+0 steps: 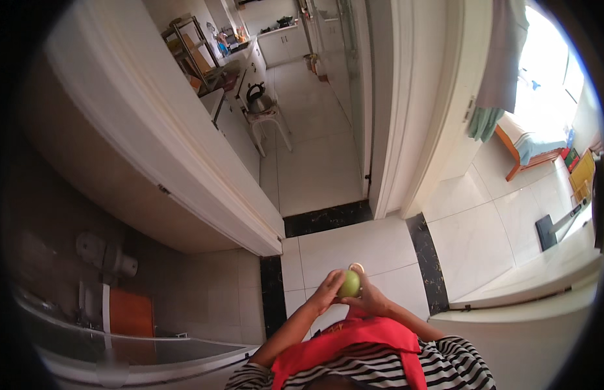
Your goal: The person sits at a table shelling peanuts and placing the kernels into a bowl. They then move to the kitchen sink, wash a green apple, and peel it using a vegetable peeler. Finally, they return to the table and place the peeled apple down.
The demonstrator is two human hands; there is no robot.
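Note:
Both of my hands are close together in front of my red apron, at the lower middle of the view. A round green fruit (349, 284) is held between them. My left hand (327, 293) has its fingers around the fruit's left side. On its other side my right hand (372, 296) presses against the fruit, with a small round pale item (356, 267) at its fingertips. What that item is cannot be told. The palms are partly hidden.
A doorway with a black stone threshold (328, 218) opens ahead into a kitchen, where a kettle (259, 103) stands on a white stool (270, 117). At the left a bathroom has a toilet (107, 256). The right doorway shows a wooden bed frame (538, 165).

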